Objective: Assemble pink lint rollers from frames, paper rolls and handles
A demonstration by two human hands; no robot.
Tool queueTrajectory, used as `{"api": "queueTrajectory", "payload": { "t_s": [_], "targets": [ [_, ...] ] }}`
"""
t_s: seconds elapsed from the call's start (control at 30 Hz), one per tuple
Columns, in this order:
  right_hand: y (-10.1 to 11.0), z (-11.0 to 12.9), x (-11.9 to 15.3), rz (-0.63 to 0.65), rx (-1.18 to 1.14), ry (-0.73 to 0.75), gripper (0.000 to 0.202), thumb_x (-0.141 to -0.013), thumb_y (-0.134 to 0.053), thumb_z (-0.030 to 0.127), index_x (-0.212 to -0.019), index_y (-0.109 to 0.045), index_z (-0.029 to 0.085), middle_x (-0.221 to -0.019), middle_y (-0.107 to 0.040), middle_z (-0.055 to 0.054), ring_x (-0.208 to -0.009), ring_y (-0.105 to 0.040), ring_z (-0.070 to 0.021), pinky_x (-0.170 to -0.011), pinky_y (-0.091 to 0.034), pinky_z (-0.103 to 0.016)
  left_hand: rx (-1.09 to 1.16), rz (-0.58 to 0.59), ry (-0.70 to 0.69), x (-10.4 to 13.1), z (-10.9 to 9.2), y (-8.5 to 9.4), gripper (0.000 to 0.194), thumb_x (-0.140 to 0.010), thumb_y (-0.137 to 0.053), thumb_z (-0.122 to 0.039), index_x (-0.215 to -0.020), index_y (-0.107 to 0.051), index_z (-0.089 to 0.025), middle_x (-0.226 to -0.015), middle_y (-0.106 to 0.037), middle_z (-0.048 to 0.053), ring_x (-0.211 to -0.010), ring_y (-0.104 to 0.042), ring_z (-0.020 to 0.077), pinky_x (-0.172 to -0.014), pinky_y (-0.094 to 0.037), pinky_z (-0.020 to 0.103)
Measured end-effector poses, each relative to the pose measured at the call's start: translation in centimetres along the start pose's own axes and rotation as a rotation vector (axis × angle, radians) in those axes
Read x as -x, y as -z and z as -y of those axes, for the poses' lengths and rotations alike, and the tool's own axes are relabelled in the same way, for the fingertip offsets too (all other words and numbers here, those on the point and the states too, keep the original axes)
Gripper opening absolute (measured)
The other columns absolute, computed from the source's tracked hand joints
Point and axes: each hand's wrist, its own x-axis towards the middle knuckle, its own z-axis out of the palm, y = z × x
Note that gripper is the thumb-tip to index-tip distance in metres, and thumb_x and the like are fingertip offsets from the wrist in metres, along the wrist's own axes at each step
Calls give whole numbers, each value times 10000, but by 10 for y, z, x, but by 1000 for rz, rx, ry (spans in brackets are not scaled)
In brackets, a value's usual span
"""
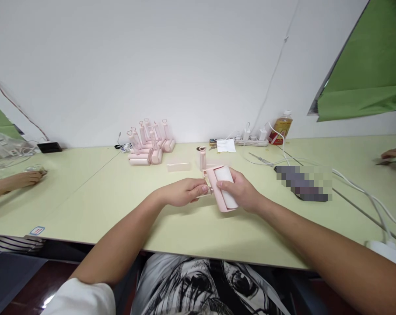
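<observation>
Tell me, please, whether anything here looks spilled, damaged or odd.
No spill or damage shows. Right of centre on the table, a dark object looks odd: square blocks blur it, hiding what it is.

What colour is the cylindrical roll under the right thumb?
White. The cylindrical roll in the pale pink plastic holder shows best in the head view.

Pink is seen now in the grip, on the elongated pale pink plastic casing (216, 194), and plain white is set against it by the white cylindrical roll (229, 199). Beyond and left of the grip, pink is repeated across the clustered pink plastic rollers (156, 156); beyond and right, red and yellow are displayed on the amber, white-capped plastic bottle (281, 127). Below, pale yellow-green is spread over the flat tabletop (96, 192); nearer the body, black-and-white eyes are printed on the cloth garment (201, 284).
</observation>
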Motion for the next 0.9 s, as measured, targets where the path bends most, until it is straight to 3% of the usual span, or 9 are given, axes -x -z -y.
{"api": "queueTrajectory", "payload": {
  "t_s": [0.1,0.2,0.3,0.37,0.4,0.5,0.53,0.6,0.9],
  "targets": [
    [11,7,-1,-82,-41,79,317,-717,-655,397,-925,-556,180,-765,-563,2,-645,-497,-148,-557,-421,-257,-21,-70,-59,2,-1,3,412,-911,-400,-560,-828,-488,-166,-707,-428,-25,-617,-390,94,-596,-370,225],
    [22,9,-4,-172,-126,92,345,-731,-641,422,-973,-547,194,-777,-576,-8,-640,-532,-168,-555,-444,-280,2,-195,-168,3,1,2,345,-892,-488,-506,-911,-518,-163,-722,-447,-20,-634,-398,100,-604,-361,230],
    [23,6,-4,-194,-63,103,563,-744,-642,378,-1255,-461,229,-893,-615,-32,-693,-575,-193,-614,-484,-316,47,-248,-266,1,1,-3,343,-892,-508,-469,-1021,-547,-154,-838,-543,38,-740,-489,132,-691,-414,263],
    [19,5,-3,-198,68,185,735,-760,-638,317,-1415,-307,274,-1063,-614,-64,-838,-605,-221,-739,-500,-361,47,-245,-281,0,1,-5,341,-892,-518,-447,-1048,-562,-147,-914,-579,73,-817,-527,154,-752,-434,284],
    [18,5,-1,-194,152,251,734,-769,-629,287,-1429,-306,288,-1169,-584,-83,-961,-595,-242,-825,-484,-389,43,-238,-280,0,1,-5,334,-894,-520,-435,-1051,-569,-144,-935,-588,81,-842,-537,159,-776,-439,291],
    [14,8,3,-133,374,435,342,-815,-561,217,-1148,-627,257,-1419,-395,-93,-1302,-394,-292,-1018,-366,-434,31,-222,-278,0,2,-5,313,-898,-522,-411,-1045,-585,-142,-942,-597,79,-861,-550,161,-811,-446,298],
    [14,9,5,-101,415,465,229,-829,-537,202,-1002,-684,233,-1442,-360,-90,-1344,-341,-298,-1032,-351,-432,22,-224,-280,0,3,-4,308,-898,-524,-405,-1045,-590,-143,-941,-599,77,-863,-553,161,-814,-448,298],
    [14,12,8,-48,448,498,188,-846,-516,195,-847,-703,204,-1430,-352,-102,-1353,-331,-302,-1019,-368,-426,-2,-235,-292,-1,5,-3,294,-897,-534,-389,-1049,-597,-146,-951,-607,77,-878,-562,163,-823,-450,298],
    [9,14,11,36,487,550,143,-843,-605,282,-827,-725,207,-1267,-458,-127,-1285,-411,-306,-977,-417,-411,-111,-234,-346,-3,6,-1,269,-888,-564,-371,-1043,-609,-155,-996,-652,100,-892,-591,178,-811,-462,306]
  ]
}}
